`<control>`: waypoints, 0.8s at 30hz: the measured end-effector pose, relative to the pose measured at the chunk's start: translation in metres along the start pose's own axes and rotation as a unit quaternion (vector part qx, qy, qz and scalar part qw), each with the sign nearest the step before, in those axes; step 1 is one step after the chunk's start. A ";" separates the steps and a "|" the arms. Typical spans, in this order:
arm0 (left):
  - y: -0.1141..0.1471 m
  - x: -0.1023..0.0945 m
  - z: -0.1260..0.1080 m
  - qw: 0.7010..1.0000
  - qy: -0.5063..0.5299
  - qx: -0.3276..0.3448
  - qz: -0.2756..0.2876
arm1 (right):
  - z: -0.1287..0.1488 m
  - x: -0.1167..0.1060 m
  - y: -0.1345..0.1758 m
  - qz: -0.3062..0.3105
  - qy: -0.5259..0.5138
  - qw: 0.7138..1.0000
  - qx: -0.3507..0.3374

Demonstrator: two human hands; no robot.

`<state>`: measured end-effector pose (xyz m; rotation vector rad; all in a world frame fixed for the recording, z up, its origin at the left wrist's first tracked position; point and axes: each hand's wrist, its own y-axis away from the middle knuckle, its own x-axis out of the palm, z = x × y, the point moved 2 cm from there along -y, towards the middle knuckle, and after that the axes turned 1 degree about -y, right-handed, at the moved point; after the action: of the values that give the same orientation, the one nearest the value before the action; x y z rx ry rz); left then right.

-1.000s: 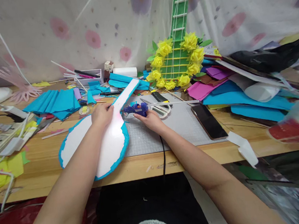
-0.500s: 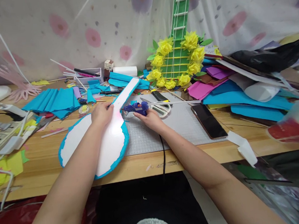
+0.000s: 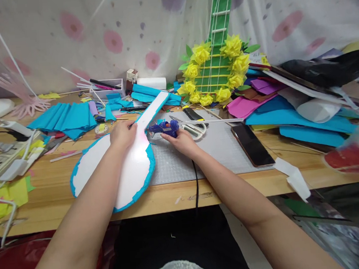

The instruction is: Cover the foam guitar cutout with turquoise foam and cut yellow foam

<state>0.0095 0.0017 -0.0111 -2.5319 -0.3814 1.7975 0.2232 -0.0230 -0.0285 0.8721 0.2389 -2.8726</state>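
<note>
Two bare hands meet over a cluttered wooden surface [image 3: 54, 183]. The left hand [image 3: 123, 135], just left of the frame's centre, has its grip closed on a white guitar-shaped cutout [image 3: 136, 167] where neck meets body. That cutout, bordered in blue paper, lies left of centre; its rounded body reaches the surface's front edge and its neck slants to the upper right. The right hand [image 3: 184, 143], at the centre, has its grip wrapped around a blue glue gun [image 3: 167, 128], whose nozzle points left, close beside the base of the neck (whether it touches, I cannot tell). A pale glue stick [image 3: 216, 121] extends rightward from the gun's back, and a black cord [image 3: 197, 187] drops toward the bottom of the frame.

Beneath the gun is a grey cutting mat [image 3: 215, 160], with white-handled scissors [image 3: 201, 130] just behind the right hand and a dark phone [image 3: 253, 145] on the mat's right side. At the upper centre-right stands a green guitar [image 3: 216, 71] ringed with yellow flowers [image 3: 233, 46]. Pleated blue paper [image 3: 63, 118] lies at left; stacked coloured sheets [image 3: 294, 116] fill the right.
</note>
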 end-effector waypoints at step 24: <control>-0.001 0.000 0.001 1.000 0.006 -0.013 0.003 | 0.000 0.001 -0.002 -0.013 0.003 1.000 0.014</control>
<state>0.0086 0.0022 -0.0114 -2.5629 -0.4003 1.7897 0.2224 -0.0211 -0.0287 0.8894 0.2133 -2.9046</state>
